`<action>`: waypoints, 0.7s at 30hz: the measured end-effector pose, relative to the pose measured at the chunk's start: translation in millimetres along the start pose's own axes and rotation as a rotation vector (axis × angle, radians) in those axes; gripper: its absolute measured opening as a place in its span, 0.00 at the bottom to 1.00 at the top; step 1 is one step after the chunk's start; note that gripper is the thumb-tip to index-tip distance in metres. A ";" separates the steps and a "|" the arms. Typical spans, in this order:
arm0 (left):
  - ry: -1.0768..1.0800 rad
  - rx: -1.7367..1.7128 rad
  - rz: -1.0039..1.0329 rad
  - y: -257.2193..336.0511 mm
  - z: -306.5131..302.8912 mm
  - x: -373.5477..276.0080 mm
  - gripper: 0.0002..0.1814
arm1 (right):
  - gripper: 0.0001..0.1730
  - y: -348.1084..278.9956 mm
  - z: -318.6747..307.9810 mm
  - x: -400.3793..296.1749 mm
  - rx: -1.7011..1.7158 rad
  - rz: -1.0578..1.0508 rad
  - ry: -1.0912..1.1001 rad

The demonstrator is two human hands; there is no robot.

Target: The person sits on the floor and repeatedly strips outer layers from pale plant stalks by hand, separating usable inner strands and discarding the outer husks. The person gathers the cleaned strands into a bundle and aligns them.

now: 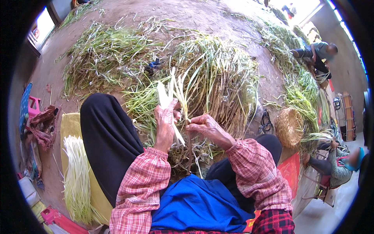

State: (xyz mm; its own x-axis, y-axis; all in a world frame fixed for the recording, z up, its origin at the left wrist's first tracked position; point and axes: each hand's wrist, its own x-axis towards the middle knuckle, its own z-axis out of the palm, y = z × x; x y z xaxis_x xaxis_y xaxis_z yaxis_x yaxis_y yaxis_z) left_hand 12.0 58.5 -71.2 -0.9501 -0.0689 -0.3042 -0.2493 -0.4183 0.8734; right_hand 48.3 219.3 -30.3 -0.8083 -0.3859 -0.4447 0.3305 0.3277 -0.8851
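My left hand holds several pale, peeled plant stalks upright between thumb and fingers. Close beside it on the right, my right hand pinches a leafy plant at the joint between its pale leafy top and a thin brown stem that hangs down. The two hands are a small gap apart, above my lap. Just beyond them lies a heap of the same plants, with green leaves and long brown stems. A bundle of pale stalks lies on a yellow cloth to my left.
Another green heap spreads on the earth floor at the upper left. A woven straw seat or basket stands to the right. Two other people, one seated and one further back, handle plants beside a long green row. Pink plastic stools are at far left.
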 end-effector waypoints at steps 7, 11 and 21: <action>0.015 0.011 -0.081 3.2 2.7 -2.3 0.08 | 0.22 -16.1 -7.1 1.0 -0.103 -0.075 -0.055; -0.035 0.049 -0.071 0.3 4.9 -6.9 0.07 | 0.28 -22.6 -14.7 13.7 0.020 -0.100 0.247; -0.139 -0.084 -0.095 4.3 -9.0 -14.6 0.10 | 0.15 -3.5 -3.3 28.3 0.476 -0.127 0.355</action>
State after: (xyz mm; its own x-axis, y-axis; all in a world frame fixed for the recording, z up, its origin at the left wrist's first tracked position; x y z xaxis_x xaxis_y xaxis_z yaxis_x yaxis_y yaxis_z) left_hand 26.5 49.5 -66.4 -0.9414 0.0978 -0.3228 -0.3278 -0.4912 0.8070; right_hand 22.6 210.1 -39.4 -0.9417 -0.0586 -0.3313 0.3365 -0.1555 -0.9288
